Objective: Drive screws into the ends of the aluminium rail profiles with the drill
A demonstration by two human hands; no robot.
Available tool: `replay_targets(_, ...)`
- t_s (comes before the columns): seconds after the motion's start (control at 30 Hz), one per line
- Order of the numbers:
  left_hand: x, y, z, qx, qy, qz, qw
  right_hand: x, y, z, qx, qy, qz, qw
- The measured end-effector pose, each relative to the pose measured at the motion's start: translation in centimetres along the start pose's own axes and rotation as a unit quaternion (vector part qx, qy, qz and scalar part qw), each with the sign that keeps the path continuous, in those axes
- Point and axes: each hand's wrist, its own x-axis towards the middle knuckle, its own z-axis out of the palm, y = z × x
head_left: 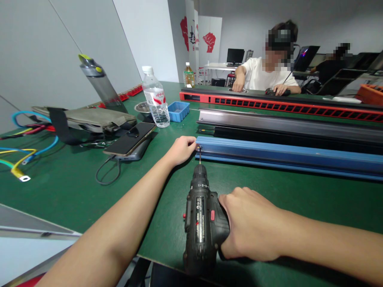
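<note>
My right hand [249,223] is wrapped round the grip of a black cordless drill [200,223], which points away from me. The drill's thin bit meets the left end of a long blue metal profile [278,153], where a small dark screw seems to sit. At that same end my left hand [182,150] grips the profile, thumb and forefinger on its upper corner; its other fingers are partly hidden. Behind the blue profile lies a black strip with a small cable end [206,130], then a grey metal profile [254,121].
A red and black slotted rail [269,105] runs across the back. To the left stand a water bottle [157,99], a blue tray [178,111], a phone [131,139], a bag [86,119] and loose cables [20,167]. Across the green table [161,191] sits another person [257,73].
</note>
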Motion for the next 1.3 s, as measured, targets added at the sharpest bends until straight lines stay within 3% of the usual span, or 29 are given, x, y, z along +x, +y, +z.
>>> replay_targets(1.3, -0.05, 0.01, -0.02, 0.005, 0.004, 0.001, 1.0, -0.12, -0.05, -0.16, 0.003, -0.008, 0.005, 1.0)
